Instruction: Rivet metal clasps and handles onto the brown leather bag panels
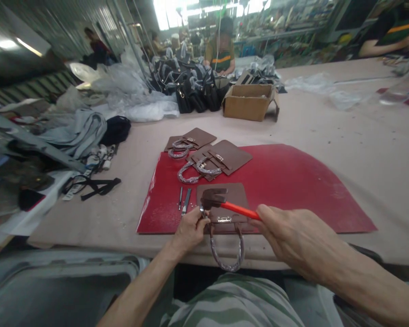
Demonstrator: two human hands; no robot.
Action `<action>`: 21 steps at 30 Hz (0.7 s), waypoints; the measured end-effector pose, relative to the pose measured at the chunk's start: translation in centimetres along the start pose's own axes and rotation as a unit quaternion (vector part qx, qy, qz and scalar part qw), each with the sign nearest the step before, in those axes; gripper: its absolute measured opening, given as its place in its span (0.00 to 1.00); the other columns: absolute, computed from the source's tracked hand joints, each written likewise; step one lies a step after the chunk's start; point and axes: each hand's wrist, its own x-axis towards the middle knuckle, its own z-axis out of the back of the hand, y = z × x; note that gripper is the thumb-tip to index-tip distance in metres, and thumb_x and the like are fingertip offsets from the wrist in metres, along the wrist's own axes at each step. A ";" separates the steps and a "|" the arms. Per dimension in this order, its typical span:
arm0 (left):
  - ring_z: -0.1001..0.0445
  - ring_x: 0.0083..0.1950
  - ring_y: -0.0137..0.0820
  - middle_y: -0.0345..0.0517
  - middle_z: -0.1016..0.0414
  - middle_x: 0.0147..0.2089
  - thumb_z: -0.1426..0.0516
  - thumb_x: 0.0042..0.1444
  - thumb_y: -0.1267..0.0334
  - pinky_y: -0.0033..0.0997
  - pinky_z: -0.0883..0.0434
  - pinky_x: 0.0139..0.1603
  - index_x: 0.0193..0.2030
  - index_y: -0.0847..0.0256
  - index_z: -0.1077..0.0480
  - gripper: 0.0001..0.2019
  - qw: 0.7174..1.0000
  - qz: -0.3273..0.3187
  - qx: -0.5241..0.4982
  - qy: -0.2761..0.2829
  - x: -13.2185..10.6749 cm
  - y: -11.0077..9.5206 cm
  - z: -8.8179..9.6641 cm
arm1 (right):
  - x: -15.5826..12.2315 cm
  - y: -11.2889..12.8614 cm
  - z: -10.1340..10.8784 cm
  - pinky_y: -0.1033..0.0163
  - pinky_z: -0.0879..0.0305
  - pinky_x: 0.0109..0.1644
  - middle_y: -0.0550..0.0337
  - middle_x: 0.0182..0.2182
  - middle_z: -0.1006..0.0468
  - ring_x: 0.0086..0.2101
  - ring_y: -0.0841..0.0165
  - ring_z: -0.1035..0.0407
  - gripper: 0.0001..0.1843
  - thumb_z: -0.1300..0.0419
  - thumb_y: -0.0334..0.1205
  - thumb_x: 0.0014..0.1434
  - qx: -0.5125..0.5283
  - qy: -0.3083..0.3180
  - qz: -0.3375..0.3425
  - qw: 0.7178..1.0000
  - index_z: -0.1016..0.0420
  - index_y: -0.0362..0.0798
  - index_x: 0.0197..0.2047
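Observation:
My right hand [276, 227] grips the red handle of a hammer [240, 209]. Its dark head is over the left part of a brown bag panel [238, 195], right above my left hand [192, 227]. The left fingers pinch a small shiny metal punch [202, 210], held upright at the panel's left side; its lower end is hidden by the fingers. The panel carries a metal clasp [224, 219], and its plastic-wrapped handle [226, 268] hangs past the table's front edge. Whether the hammer touches the punch I cannot tell.
Brown bag panels with wrapped handles [225, 156] lie farther back on the red mat [279, 181]. Two slim tools [186, 200] lie left of the work. Behind are a cardboard box [247, 106], black bags [194, 93], and a person [221, 50] across the table.

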 end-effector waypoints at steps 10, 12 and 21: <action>0.21 0.50 0.35 0.49 0.20 0.47 0.45 0.60 0.68 0.36 0.25 0.53 0.44 0.59 0.28 0.08 1.000 -0.020 -0.008 -0.014 -0.1 0.3 0.3 | -4.0 -7.7 -7.8 0.64 0.44 0.30 0.59 0.22 0.28 0.24 0.66 0.34 0.18 0.56 0.45 0.67 0.082 0.067 -0.313 0.944 0.32 0.48 0.32; 0.20 0.49 0.35 0.49 0.19 0.47 0.45 0.60 0.68 0.36 0.24 0.52 0.44 0.59 0.28 0.08 0.999 -0.032 -0.007 -0.017 -0.2 0.4 0.4 | -4.5 -7.6 -9.0 0.61 0.39 0.35 0.48 0.33 0.23 0.32 0.62 0.30 0.16 0.54 0.42 0.67 0.036 0.043 -0.323 0.945 0.28 0.43 0.40; 0.20 0.51 0.35 0.51 0.19 0.49 0.44 0.62 0.68 0.37 0.22 0.54 0.45 0.59 0.29 0.06 0.993 -0.107 0.041 -0.040 -0.7 0.9 0.5 | -3.0 -1.2 -13.9 0.36 0.54 0.68 0.36 0.69 0.43 0.68 0.46 0.52 0.36 0.44 0.54 0.63 0.090 0.007 -0.179 0.980 0.39 0.41 0.68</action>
